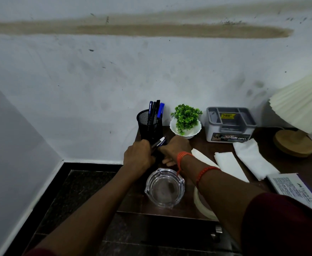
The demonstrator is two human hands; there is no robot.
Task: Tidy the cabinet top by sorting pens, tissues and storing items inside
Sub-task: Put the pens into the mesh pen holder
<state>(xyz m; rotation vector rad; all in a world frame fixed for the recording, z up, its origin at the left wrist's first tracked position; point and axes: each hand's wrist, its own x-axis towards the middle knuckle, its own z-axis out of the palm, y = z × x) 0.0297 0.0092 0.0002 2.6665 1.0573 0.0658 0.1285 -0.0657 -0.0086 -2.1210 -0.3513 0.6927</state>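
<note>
Nearest the camera, two bare forearms reach forward over the dark wooden cabinet top (194,145), the right one coming out of a maroon sleeve (288,226) and wearing orange thread bands (207,171) at the wrist. The left hand (137,156) is curled into a fist around a small bunch of pens (159,142), whose white and dark blue ends stick up and to the right out of the grip. The right hand (175,146) sits just beside it, fingers bent down toward the cabinet top and touching the same bunch; whether it grips the pens or only steadies them cannot be told.

Just beyond the hands, at the far left corner of the top, stands a black mesh pen holder (148,126) with several blue and black pens upright inside it. To its right is a small green plant (186,117) in a white scalloped pot. Further right, against the wall, is a grey plastic organiser box (230,124) with open compartments and a label on its front.

Near the person, between the two forearms, a clear glass ashtray (164,187) rests on the top. To the right of the right arm lie three white tissues (231,165), spread side by side. At the near right edge lies a printed white box (297,189). A pleated cream lampshade (303,106) hangs over the far right, above a round wooden lamp base (293,143).
</note>
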